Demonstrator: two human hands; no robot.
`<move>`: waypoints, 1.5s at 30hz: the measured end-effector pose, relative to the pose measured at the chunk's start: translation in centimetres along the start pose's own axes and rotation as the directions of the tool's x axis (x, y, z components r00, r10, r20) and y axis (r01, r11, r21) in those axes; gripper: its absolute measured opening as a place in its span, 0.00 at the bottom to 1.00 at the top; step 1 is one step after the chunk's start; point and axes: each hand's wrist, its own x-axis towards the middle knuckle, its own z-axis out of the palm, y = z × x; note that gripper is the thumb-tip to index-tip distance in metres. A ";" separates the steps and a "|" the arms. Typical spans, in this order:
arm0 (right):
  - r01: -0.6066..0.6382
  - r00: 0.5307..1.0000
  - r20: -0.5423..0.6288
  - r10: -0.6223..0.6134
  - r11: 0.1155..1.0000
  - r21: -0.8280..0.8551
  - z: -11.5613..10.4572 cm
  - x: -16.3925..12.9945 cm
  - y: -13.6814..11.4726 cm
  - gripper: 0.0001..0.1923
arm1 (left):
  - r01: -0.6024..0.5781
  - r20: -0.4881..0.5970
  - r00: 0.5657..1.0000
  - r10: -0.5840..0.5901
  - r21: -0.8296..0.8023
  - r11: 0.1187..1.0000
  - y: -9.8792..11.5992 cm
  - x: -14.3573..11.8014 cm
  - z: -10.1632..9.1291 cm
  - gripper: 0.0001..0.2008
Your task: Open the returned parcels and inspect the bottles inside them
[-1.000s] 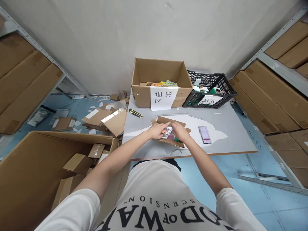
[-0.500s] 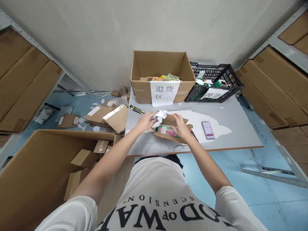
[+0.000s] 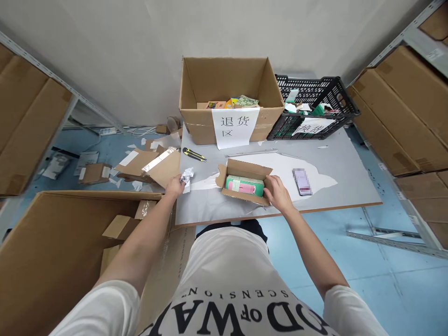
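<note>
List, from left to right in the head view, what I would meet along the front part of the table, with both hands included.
Left hand → crumpled paper → small open carton → right hand → phone.

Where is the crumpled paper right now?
In the head view, the crumpled paper is in the person's left hand, by the left edge of the table, nearer the person than the black-and-yellow knife.
</note>
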 end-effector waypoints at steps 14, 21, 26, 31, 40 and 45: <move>0.005 0.982 0.185 0.032 0.981 -0.195 -1.3 1.6 0.5 0.17 | -0.249 -0.133 0.963 0.236 -0.093 0.964 5.0 -0.6 -2.2 0.30; -0.297 0.822 0.352 0.447 0.865 -0.405 0.2 5.5 -2.5 0.14 | -0.226 0.074 0.963 0.261 -0.312 0.923 14.7 -2.2 -3.4 0.38; -0.401 0.740 0.386 0.550 0.823 -0.404 3.1 6.9 -3.1 0.15 | -0.087 0.202 0.962 0.186 -0.420 0.904 16.3 -2.8 -0.4 0.19; -0.428 0.763 0.336 0.551 0.822 -0.376 4.3 6.5 -2.6 0.23 | 0.001 0.198 0.974 0.113 -0.500 0.866 15.9 -3.8 0.9 0.08; -0.490 0.763 0.284 0.581 0.806 -0.333 5.1 6.1 -1.8 0.26 | 0.058 0.154 0.987 0.037 -0.566 0.822 15.6 -4.4 1.8 0.07; -0.499 0.802 0.239 0.547 0.834 -0.235 5.6 5.3 -2.3 0.23 | 0.076 0.155 0.988 0.018 -0.582 0.809 15.6 -4.7 2.2 0.07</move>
